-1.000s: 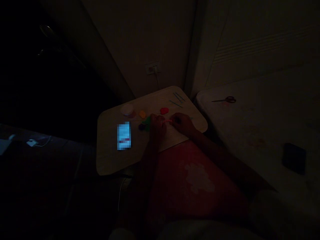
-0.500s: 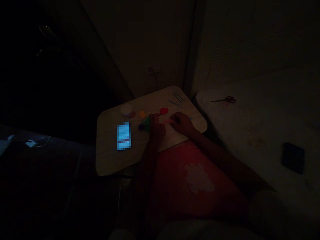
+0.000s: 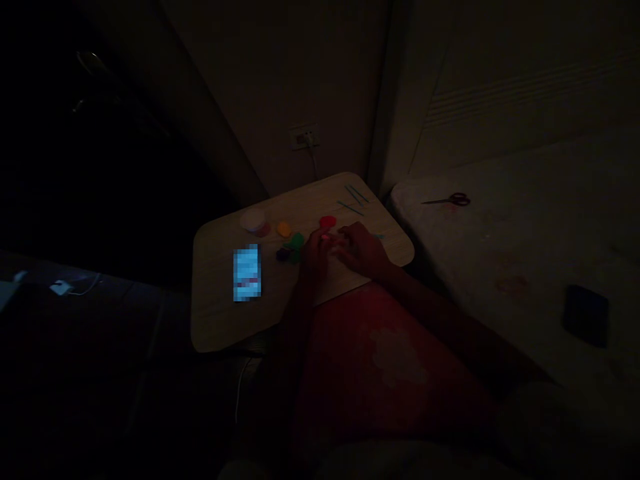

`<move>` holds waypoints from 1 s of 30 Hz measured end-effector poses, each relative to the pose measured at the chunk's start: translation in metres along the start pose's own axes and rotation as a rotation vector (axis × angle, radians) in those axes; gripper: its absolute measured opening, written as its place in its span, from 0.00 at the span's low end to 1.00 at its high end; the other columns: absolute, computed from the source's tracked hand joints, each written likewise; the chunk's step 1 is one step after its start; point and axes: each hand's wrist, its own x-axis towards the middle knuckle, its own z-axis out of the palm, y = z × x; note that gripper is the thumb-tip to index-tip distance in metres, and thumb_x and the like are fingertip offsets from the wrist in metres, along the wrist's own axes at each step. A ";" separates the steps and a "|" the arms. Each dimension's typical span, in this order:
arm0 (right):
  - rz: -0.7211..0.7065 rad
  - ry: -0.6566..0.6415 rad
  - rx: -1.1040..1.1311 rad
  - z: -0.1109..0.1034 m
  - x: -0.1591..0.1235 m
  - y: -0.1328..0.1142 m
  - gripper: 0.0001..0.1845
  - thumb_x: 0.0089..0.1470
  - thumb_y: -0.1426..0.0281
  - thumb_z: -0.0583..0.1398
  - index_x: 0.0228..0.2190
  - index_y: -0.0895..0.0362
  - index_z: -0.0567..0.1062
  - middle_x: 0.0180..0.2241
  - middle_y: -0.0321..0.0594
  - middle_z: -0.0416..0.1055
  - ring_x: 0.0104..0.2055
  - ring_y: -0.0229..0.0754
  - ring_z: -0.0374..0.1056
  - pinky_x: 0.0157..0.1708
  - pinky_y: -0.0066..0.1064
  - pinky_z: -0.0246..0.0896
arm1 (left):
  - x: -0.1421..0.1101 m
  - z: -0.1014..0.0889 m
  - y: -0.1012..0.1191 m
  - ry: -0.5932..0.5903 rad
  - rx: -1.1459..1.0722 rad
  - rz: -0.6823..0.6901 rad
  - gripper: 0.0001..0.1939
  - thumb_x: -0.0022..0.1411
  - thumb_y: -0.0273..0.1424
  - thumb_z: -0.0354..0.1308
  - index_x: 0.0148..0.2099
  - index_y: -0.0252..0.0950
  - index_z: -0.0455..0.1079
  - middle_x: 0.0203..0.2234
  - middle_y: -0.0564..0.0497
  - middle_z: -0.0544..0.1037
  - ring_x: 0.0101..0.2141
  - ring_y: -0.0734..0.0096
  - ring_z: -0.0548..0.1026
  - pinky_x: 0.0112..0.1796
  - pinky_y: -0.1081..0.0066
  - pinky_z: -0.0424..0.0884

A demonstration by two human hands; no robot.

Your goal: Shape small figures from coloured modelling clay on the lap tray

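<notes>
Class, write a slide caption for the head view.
Left hand and right hand working at a pink piece near a red lump on a dimly lit table.

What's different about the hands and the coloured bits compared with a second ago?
The right hand has its fingers stretched closer to the left hand, which has shifted, baring more of the green piece. The pink piece, earlier a strip between the hands, now shows only partly among the fingers; it's too dark to tell whether either let go. The red piece, orange piece and scissors stayed put.
</notes>
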 end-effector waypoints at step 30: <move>0.407 0.163 0.229 -0.003 0.004 0.011 0.14 0.60 0.62 0.57 0.27 0.57 0.74 0.25 0.38 0.72 0.27 0.40 0.63 0.29 0.32 0.55 | 0.004 -0.010 0.004 -0.060 0.278 0.245 0.18 0.73 0.33 0.47 0.31 0.39 0.71 0.29 0.49 0.77 0.35 0.63 0.73 0.42 0.61 0.69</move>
